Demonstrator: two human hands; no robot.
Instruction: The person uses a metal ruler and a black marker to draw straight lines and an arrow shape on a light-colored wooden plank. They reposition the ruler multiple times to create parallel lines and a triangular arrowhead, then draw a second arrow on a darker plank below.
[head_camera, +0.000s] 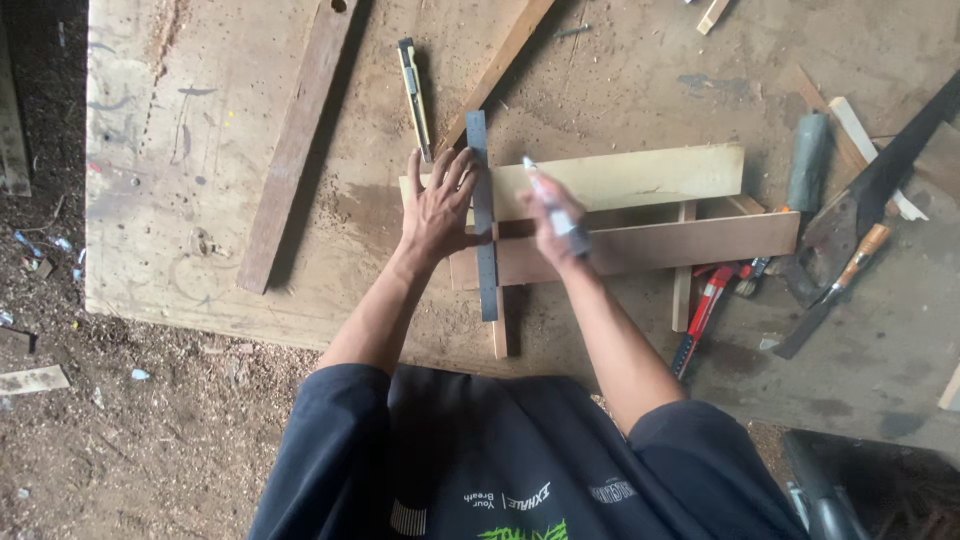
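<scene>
My left hand (437, 206) lies flat with fingers spread on a dark steel ruler (486, 250), pressing it across two long wooden boards, a pale one (640, 175) and a brown one (670, 245). Just right of the ruler, my right hand (556, 222) grips a marker pen (550, 200) with its tip over the pale board. The boards rest on thin wooden slats (682, 290) on a worn plywood work surface (200, 150).
A utility knife (412, 95) and two loose wooden strips (300, 140) lie beyond my left hand. To the right are a red-handled tool (705, 310), a grey-green cylinder (808, 160), a chisel (850, 270) and a dark saw blade (900, 160). Sawdust-covered ground lies left of the surface.
</scene>
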